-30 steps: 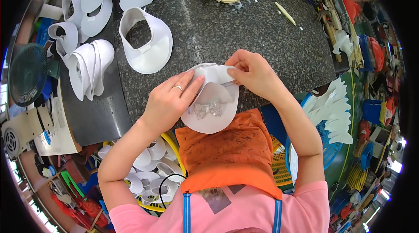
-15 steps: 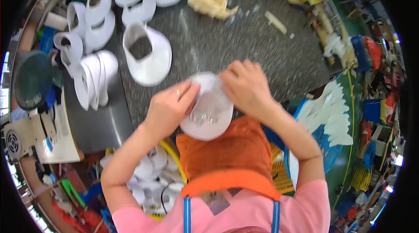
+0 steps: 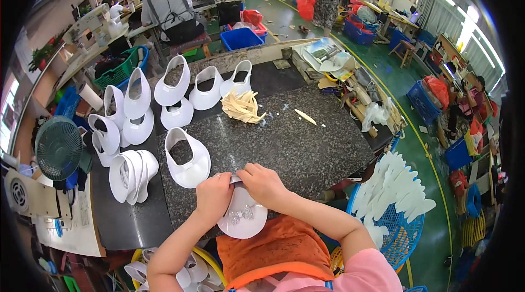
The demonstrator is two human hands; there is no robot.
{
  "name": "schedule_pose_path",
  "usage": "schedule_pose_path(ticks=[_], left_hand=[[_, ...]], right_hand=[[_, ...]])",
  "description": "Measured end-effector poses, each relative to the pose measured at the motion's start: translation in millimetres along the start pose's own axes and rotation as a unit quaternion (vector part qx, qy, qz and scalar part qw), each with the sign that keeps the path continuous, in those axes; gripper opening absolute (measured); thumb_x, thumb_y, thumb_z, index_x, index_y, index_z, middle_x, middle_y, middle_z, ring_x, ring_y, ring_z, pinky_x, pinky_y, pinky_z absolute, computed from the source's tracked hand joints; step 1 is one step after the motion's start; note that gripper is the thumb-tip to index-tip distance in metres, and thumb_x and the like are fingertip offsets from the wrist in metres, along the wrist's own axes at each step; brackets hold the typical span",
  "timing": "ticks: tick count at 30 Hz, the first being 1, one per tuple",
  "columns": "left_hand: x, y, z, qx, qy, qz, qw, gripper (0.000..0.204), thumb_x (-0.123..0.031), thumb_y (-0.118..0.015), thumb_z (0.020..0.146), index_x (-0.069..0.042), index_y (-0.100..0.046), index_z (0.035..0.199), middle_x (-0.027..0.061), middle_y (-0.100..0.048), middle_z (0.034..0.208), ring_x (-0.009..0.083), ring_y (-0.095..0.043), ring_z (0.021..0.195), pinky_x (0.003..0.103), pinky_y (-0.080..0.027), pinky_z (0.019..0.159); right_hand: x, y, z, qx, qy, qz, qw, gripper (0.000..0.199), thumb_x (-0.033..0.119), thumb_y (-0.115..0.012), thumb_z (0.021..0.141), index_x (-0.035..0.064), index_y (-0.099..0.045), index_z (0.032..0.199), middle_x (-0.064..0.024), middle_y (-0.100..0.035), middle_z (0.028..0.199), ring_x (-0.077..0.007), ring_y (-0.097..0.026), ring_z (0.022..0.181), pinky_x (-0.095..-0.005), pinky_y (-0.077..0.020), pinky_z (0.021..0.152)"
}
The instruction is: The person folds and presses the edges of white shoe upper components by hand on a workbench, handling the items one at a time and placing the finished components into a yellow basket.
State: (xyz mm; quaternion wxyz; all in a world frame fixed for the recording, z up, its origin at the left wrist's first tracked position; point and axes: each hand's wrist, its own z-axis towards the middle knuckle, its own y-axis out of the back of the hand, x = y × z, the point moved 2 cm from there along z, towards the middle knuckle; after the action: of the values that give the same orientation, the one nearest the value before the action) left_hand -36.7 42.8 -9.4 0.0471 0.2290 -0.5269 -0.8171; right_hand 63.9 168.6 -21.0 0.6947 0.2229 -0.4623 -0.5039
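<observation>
Left hand (image 3: 214, 196): while its fingers curl close together, they pinch the far rim of the white upper (image 3: 235, 229); the thumb is hard to make out.
Right hand (image 3: 263, 185): bent fingers closed on the same rim, beside the left.
White upper: between both hands at the near edge of the slab (image 3: 306, 144), smooth, round-toed, with a glittering bow (image 3: 241, 215).
Slab: dark, speckled stone.
Strips (image 3: 240, 107): pale, leaf-shaped, heaped.
Apron (image 3: 273, 248): stained orange cloth.
</observation>
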Motion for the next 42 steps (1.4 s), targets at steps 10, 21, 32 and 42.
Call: schedule_pose_path(ticks=[10, 21, 32, 42], left_hand=[[0.5, 3.0, -13.8, 0.030, -0.231, 0.072, 0.970, 0.015, -0.009, -0.064, 0.074, -0.005, -0.062, 0.088, 0.0077, -0.059, 0.078, 0.0260, -0.062, 0.075, 0.040, -0.051, 0.065], [11.3, 4.7, -20.6, -0.017, -0.173, -0.103, 0.979, 0.018, -0.007, -0.072, 0.067, -0.013, -0.073, 0.084, -0.0006, -0.059, 0.078, 0.0183, -0.059, 0.072, 0.030, -0.049, 0.057], [0.7, 19.4, -18.6, 0.019, -0.191, -0.014, 0.981, 0.012, -0.017, -0.070, 0.068, -0.012, -0.071, 0.080, 0.0014, -0.061, 0.084, 0.0190, -0.059, 0.083, 0.032, -0.048, 0.073], [-45.7, 1.7, -21.7, -0.150, 0.062, -0.232, 0.959, 0.020, -0.005, -0.070, 0.081, -0.002, -0.068, 0.101, 0.0096, -0.066, 0.096, 0.0244, -0.065, 0.079, 0.031, -0.052, 0.068]], right_hand=[[-15.9, 11.7, 4.0, 0.106, 0.289, -0.011, 0.951, 0.008, 0.013, -0.061, 0.073, 0.0080, -0.057, 0.079, -0.0062, -0.051, 0.078, -0.0251, -0.056, 0.077, -0.0364, -0.0489, 0.067], [-26.3, 23.1, 5.4, 0.154, 0.143, 0.156, 0.965, 0.015, 0.008, -0.071, 0.072, 0.0101, -0.067, 0.086, -0.0008, -0.057, 0.084, -0.0223, -0.056, 0.088, -0.0355, -0.0482, 0.079], [-19.6, 49.5, 3.2, 0.209, 0.176, 0.060, 0.960, 0.033, 0.018, -0.069, 0.078, 0.0078, -0.066, 0.108, -0.0038, -0.061, 0.107, -0.0229, -0.055, 0.110, -0.0358, -0.0412, 0.096], [27.3, 34.5, -97.5, -0.191, -0.370, 0.278, 0.866, 0.021, 0.011, -0.065, 0.091, -0.0008, -0.059, 0.106, -0.0144, -0.059, 0.099, -0.0273, -0.057, 0.089, -0.0336, -0.0455, 0.082]])
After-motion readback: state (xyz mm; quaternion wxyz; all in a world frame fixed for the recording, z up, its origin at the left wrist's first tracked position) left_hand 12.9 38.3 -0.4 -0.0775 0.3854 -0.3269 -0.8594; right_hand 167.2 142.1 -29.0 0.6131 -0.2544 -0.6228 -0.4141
